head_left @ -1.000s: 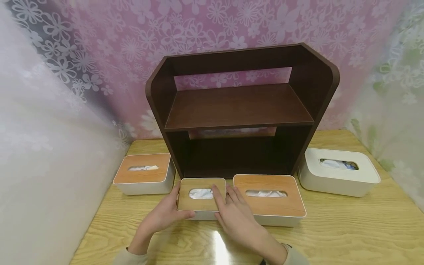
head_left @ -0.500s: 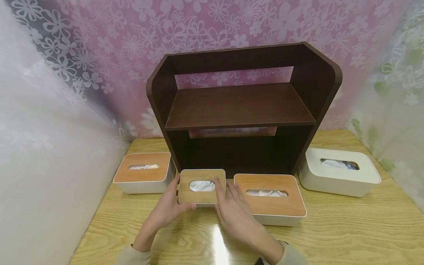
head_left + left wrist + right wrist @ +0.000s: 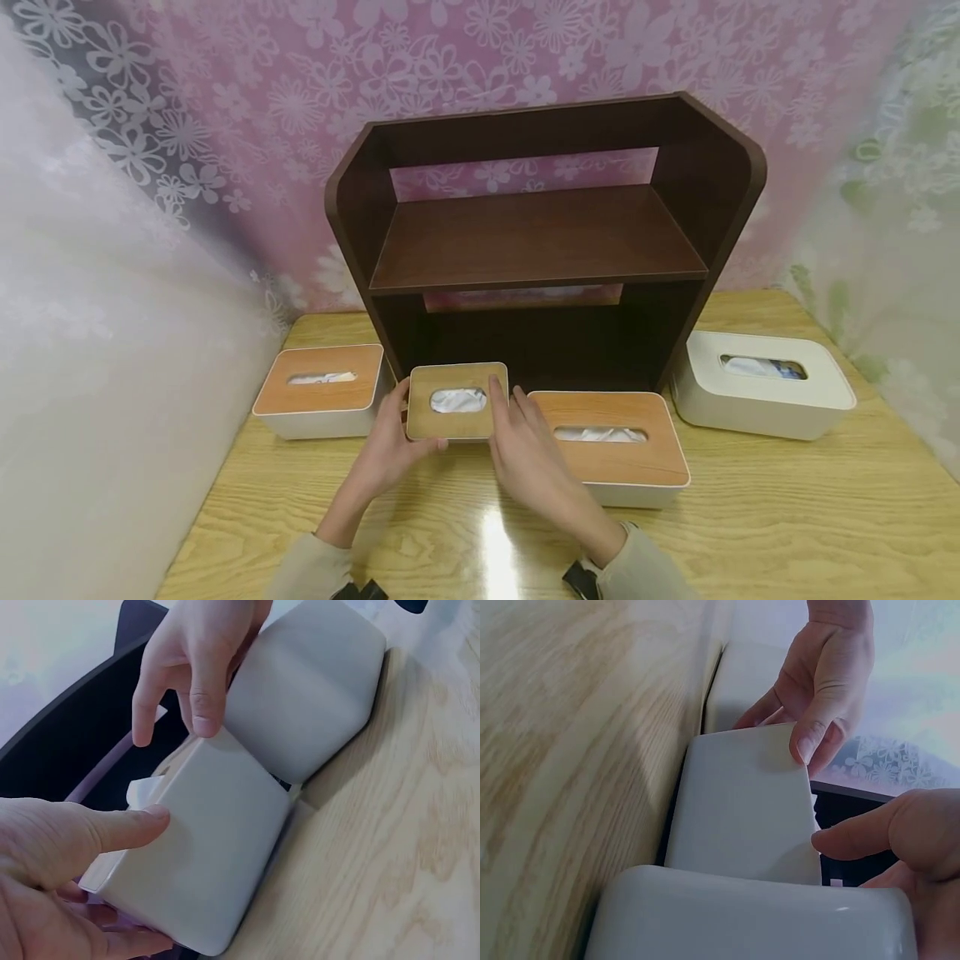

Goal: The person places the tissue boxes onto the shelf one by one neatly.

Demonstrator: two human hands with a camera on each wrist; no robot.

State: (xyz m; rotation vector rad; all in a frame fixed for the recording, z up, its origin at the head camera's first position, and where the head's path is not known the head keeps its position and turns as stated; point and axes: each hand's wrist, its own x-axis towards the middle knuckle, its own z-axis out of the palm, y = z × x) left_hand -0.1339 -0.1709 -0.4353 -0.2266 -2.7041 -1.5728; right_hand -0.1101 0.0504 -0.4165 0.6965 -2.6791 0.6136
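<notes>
"What have you got?"
"A small box [image 3: 457, 425] in front of the dark shelf [image 3: 540, 237]: my left hand [image 3: 386, 446] clamps it, my right hand [image 3: 528, 458] lays a straight index along the wood-toned lid [image 3: 450, 377]."
"And other views?"
"My left-wrist view shows its smooth, round-cornered pale wall [image 3: 202, 832]; the head view, the whole oval slot [image 3: 458, 401]."

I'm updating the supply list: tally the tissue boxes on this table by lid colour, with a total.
Orange-brown-lidded tissue boxes: 2
Tan-lidded tissue box: 1
White-lidded tissue box: 1
Total: 4
</notes>
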